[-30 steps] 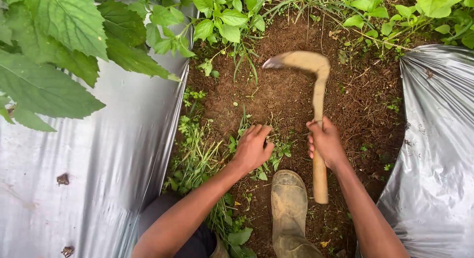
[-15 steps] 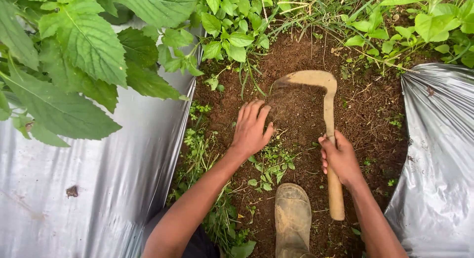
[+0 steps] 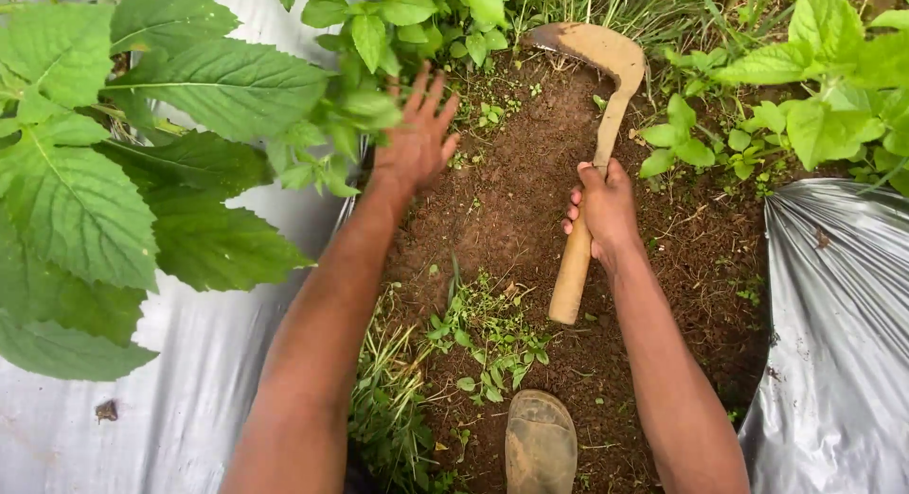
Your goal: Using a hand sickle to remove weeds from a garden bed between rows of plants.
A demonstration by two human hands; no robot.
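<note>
Gripping the sickle [image 3: 597, 125] in our right hand [image 3: 604, 210], we risk nicking our open left hand [image 3: 414, 139] spread near its curved blade.

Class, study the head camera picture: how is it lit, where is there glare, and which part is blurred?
Head view: soft, even daylight with no hard shadows on the soil; pale glare on the silver plastic sheeting; the left hand is motion-blurred at the fingers, while the right hand and curved hoe look sharp; big leaves look enlarged by nearness.
</note>
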